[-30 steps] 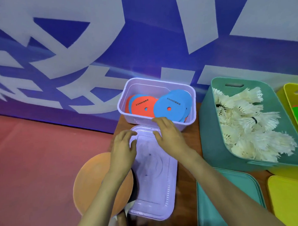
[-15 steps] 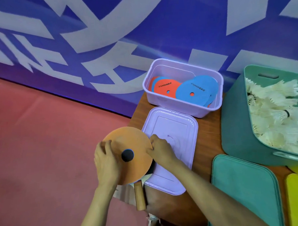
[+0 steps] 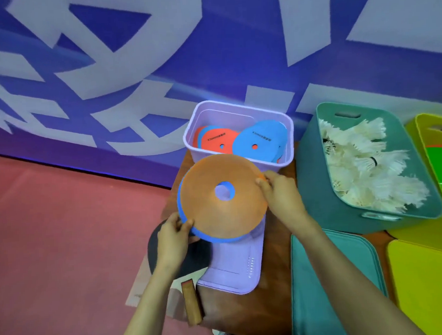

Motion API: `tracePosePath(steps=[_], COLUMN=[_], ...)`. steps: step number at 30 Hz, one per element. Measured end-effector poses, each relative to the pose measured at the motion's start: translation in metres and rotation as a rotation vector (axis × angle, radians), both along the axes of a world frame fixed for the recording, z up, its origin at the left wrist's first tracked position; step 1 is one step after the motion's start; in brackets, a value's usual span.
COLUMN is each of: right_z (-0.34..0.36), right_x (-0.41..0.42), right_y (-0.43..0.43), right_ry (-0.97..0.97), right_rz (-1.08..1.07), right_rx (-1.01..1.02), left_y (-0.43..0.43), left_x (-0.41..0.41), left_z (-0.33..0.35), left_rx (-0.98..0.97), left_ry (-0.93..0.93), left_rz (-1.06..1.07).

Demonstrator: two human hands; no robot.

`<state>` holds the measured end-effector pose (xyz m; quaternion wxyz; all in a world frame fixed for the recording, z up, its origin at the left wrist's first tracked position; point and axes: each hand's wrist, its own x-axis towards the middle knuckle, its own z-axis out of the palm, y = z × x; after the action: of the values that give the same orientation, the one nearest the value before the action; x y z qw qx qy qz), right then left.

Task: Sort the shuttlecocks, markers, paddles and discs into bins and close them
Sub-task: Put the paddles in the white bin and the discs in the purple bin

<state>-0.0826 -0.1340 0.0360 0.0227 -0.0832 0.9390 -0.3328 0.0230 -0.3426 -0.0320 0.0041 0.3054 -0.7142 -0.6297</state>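
Up from the lower left of the frame, where it lay over the paddle (image 3: 193,258) half a second ago, the stack of discs (image 3: 216,217) now sits mid-frame, raised over the lilac lid (image 3: 233,267) with its upper edge overlapping the front wall of the lilac bin (image 3: 240,104). An orange disc is on top and a blue one shows as a rim beneath it. The left hand (image 3: 172,240) pinches the stack's lower-left rim, thumb on top and fingers under; the right hand (image 3: 282,197) pinches the upper-right rim in the same way. The stack is tilted, with its far edge higher and its face turned toward the camera. What matters next is that the bin opening lies directly above the stack in the picture, just beyond its far edge, with the sorted discs (image 3: 259,143) already leaning inside. The right hand is the nearer of the two to that rim, so I judge a short push up and forward, led by the right side, should carry the stack over the wall. The paddle stays on the table (image 3: 276,278) under the left wrist, its wooden handle (image 3: 192,303) pointing to the bottom of the frame, not yet binned. At right, shuttlecocks (image 3: 365,167) fill the teal bin (image 3: 313,179), which is uncovered.
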Motion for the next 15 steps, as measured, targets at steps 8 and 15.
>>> tracePosePath(steps=[8, 15], right_z=[0.069, 0.087], right_x=[-0.017, -0.032], right_y=[0.085, 0.196], right_ry=[0.294, 0.356], right_rz=[-0.258, -0.494], right_rx=[0.017, 0.078], left_y=[0.086, 0.182], left_x=[-0.067, -0.110], left_z=[0.065, 0.108], left_rx=[0.038, -0.011], left_ry=[0.306, 0.389], left_rz=[-0.039, -0.127])
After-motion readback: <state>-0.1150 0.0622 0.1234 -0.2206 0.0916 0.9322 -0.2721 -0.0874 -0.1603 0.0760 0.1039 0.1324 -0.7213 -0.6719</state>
